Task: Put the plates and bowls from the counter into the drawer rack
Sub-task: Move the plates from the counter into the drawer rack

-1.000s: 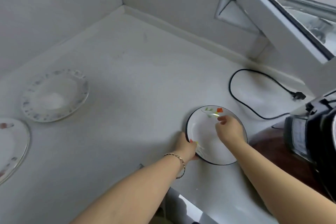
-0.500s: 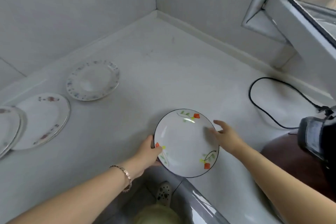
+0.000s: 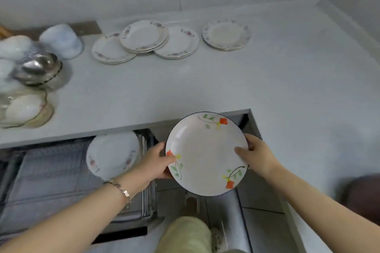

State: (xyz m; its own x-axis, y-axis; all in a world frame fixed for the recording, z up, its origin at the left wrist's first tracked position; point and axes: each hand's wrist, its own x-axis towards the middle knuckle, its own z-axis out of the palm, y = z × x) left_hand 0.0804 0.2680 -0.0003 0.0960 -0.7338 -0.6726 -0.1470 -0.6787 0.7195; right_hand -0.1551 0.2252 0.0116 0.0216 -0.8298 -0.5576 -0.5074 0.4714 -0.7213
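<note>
The flowered plate (image 3: 205, 153) is held in the air by 2 hands, the left hand (image 3: 157, 162) with its grip closed on the left rim, the right hand (image 3: 256, 157) clasping the right rim. Just left of that grip, a white plate (image 3: 112, 154) stands in the open drawer rack (image 3: 47, 172). Beyond it, more plates (image 3: 144, 36) lie on the worktop (image 3: 205, 82).

A home kitchen: grey counter (image 3: 205, 88) with plates (image 3: 144, 36), pull-out dish rack (image 3: 51, 170) below.
</note>
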